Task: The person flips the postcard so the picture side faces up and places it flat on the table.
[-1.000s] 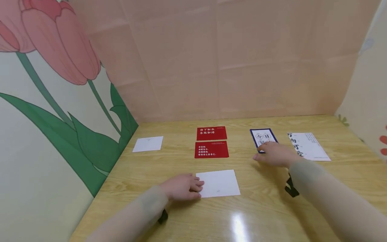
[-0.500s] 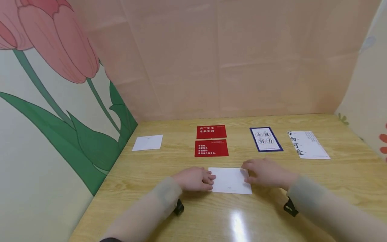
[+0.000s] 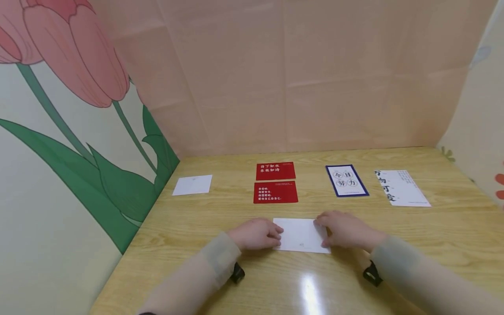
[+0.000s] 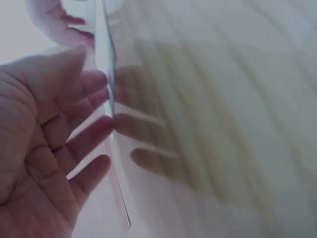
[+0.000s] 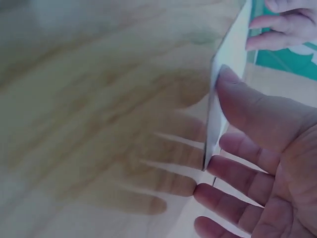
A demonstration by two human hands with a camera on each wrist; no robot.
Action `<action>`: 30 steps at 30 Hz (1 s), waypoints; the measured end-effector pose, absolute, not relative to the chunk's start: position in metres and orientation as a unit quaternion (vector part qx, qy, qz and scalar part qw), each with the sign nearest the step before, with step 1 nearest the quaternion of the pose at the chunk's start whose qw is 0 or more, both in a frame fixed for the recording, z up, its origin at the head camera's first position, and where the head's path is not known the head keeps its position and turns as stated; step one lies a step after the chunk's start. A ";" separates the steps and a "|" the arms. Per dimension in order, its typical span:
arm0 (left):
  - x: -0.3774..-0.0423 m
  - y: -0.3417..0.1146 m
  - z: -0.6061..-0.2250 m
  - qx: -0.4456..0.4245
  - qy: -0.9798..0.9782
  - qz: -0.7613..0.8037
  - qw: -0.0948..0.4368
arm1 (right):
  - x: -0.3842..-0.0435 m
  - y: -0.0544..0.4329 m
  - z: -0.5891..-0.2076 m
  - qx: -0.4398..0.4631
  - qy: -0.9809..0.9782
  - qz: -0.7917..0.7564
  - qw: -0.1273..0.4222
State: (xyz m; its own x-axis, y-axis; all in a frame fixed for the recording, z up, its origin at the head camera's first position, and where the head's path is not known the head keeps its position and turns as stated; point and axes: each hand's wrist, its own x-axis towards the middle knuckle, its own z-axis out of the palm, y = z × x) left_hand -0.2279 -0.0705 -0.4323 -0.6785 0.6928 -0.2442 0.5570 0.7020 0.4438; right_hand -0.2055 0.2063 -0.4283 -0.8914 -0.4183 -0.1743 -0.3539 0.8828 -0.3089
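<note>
A white card (image 3: 301,235) lies flat on the wooden table in front of me, with a small faint mark near its lower edge. Fingers of my left hand (image 3: 256,234) rest on its left end, loosely spread. At the right end my right hand (image 3: 350,229) touches the card with thumb and fingers, which look relaxed. Seen from the left wrist, the card (image 4: 110,74) is nearly edge-on beside the left fingertips. From the right wrist, the thumb lies against the card (image 5: 225,64) and the other fingers reach the glossy tabletop.
Behind lie two red cards (image 3: 275,192) with white writing, one above the other. A blue-bordered card (image 3: 346,180) and a white card with black characters (image 3: 403,188) are at the right. Another white card (image 3: 192,185) lies far left. Walls enclose the table's back and sides.
My right hand has come from the blue-bordered card down and left to the white card's right end. The white card and my left hand have shifted right, and the card is straighter.
</note>
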 end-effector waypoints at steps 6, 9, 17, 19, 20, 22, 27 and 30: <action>-0.233 -0.064 -0.435 0.339 0.901 0.195 0.189 | -0.212 0.202 -0.427 -0.180 0.963 -0.154 0.128; -0.236 -0.059 -0.438 0.320 0.909 0.198 0.179 | -0.214 0.200 -0.427 -0.162 0.963 -0.171 0.132; -0.243 -0.047 -0.441 0.232 0.941 0.180 0.168 | -0.220 0.199 -0.428 -0.144 0.961 -0.190 0.141; -0.245 -0.045 -0.440 0.212 0.946 0.181 0.169 | -0.222 0.199 -0.428 -0.139 0.961 -0.191 0.145; -0.246 -0.044 -0.440 0.202 0.947 0.183 0.171 | -0.223 0.199 -0.428 -0.137 0.961 -0.192 0.147; -0.248 -0.044 -0.439 0.185 0.948 0.189 0.176 | -0.224 0.199 -0.428 -0.130 0.961 -0.190 0.152; -0.252 -0.042 -0.439 0.163 0.947 0.201 0.191 | -0.226 0.200 -0.428 -0.118 0.960 -0.198 0.158; -0.254 -0.042 -0.440 0.158 0.946 0.202 0.196 | -0.227 0.200 -0.428 -0.117 0.959 -0.202 0.160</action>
